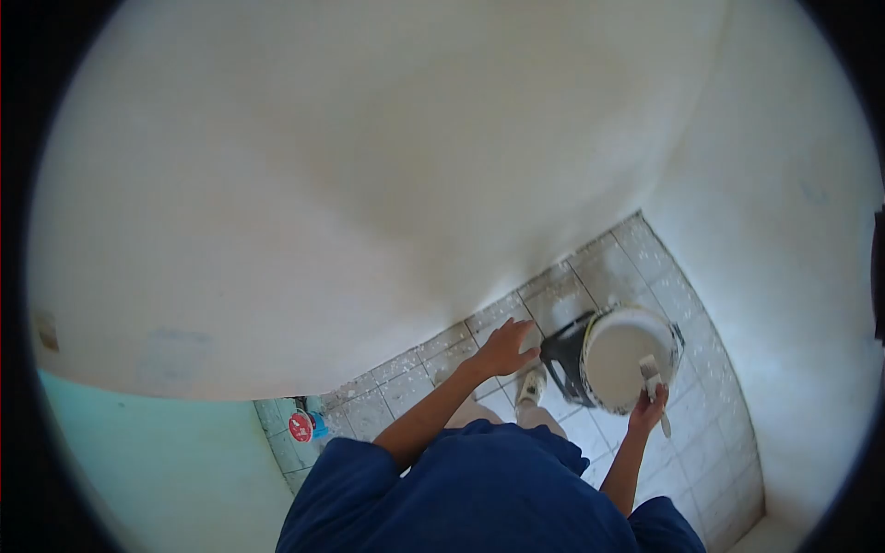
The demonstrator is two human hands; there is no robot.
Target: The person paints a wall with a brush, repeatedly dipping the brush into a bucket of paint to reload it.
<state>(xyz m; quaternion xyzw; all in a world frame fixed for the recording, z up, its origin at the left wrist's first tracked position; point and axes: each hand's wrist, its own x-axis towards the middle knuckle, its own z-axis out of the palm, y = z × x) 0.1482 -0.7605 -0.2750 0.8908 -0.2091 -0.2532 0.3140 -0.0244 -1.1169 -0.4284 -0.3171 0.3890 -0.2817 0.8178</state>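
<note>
My right hand (648, 411) grips a paintbrush (653, 376) by its handle, the bristles held over the rim of a bucket (668, 330) full of white paint. My left hand (506, 348) hangs free over the tiled floor with its fingers apart and nothing in it. I wear blue clothes, and one of my shoes (530, 384) shows below, between the hands.
A big white wall (369, 184) fills the view ahead and meets another wall (793, 276) at the right corner. The floor tiles (590, 276) are speckled with paint. A dark stool (564, 355) stands beside the bucket. A red and blue item (304, 426) lies at the wall's foot.
</note>
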